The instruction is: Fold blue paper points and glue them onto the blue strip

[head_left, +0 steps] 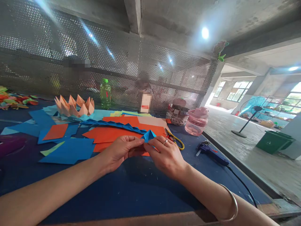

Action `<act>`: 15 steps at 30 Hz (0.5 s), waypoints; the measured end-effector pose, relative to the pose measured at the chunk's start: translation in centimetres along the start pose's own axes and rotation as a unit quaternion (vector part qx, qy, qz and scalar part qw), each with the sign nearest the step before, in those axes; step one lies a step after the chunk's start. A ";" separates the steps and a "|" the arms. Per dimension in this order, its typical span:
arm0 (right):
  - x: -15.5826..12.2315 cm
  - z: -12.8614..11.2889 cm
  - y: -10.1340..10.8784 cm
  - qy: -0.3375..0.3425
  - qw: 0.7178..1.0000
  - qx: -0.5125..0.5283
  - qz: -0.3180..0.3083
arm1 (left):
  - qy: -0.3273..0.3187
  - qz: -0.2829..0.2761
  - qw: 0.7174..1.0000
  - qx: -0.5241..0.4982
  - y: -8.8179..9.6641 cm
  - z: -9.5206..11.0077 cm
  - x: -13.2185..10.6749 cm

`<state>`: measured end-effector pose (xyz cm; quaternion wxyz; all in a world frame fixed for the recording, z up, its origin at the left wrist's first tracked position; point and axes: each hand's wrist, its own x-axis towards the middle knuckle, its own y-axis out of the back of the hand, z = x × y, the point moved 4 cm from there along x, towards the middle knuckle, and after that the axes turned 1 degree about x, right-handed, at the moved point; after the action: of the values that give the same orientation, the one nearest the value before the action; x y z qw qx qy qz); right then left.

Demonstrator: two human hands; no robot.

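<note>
Blue folded paper (pixel 148 136) is pinched between the person's two hands, held over a spread of orange sheets, with its small pointed peak showing between them. It looks light and crisp, stiff along its creases but easily crumpled if squeezed, so the folded edges seem the safest place to hold it. The left hand (pixel 121 150) and the right hand (pixel 166 157) are both closed on it in a careful pinch, and they hide most of the paper. A ring (pixel 165 141) sits on the right hand, and a metal bangle (pixel 229 202) circles that forearm.

Below the arms stretches a dark blue table top (pixel 94 188). Just right of the hands lie yellow-handled scissors (pixel 175 139), and farther right a blue glue gun (pixel 211 153) trails a black cord (pixel 242 182) past the right arm, where it could snag. Orange sheets (pixel 110 135) fill the space ahead, crossed by a long folded blue strip (pixel 113 125), while loose blue sheets (pixel 68 150) crowd the left.

Farther off stand a peach paper crown (pixel 75 106), a green bottle (pixel 105 94), a patterned cup (pixel 177 114) and a pink jar (pixel 197 121), all before a perforated metal screen (pixel 150 62). Beyond the table, on the right, are a standing fan (pixel 252 106) and a green bin (pixel 274 142).
</note>
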<state>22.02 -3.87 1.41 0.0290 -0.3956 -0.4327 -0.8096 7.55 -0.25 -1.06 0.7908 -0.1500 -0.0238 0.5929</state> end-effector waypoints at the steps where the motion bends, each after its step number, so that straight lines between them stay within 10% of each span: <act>1: 0.0 0.0 0.1 -0.019 0.999 0.033 0.007 | -0.008 0.005 1.000 0.009 0.1 0.1 0.0; 6: -0.2 1.8 0.2 -0.256 0.933 0.232 0.103 | -0.072 0.036 0.994 0.075 0.5 0.9 -0.1; 10: -1.2 3.3 -2.0 -0.469 0.777 0.412 0.082 | -0.106 0.056 0.985 0.123 0.3 1.4 -0.4; 15: -1.1 2.4 -3.7 -0.505 0.612 0.609 0.019 | -0.148 0.041 0.972 0.179 -0.1 1.5 -0.5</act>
<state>22.80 -0.16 -1.13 0.0559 -0.6412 -0.7647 -0.0317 7.13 -0.42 0.50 0.7677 0.0824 -0.0283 0.6348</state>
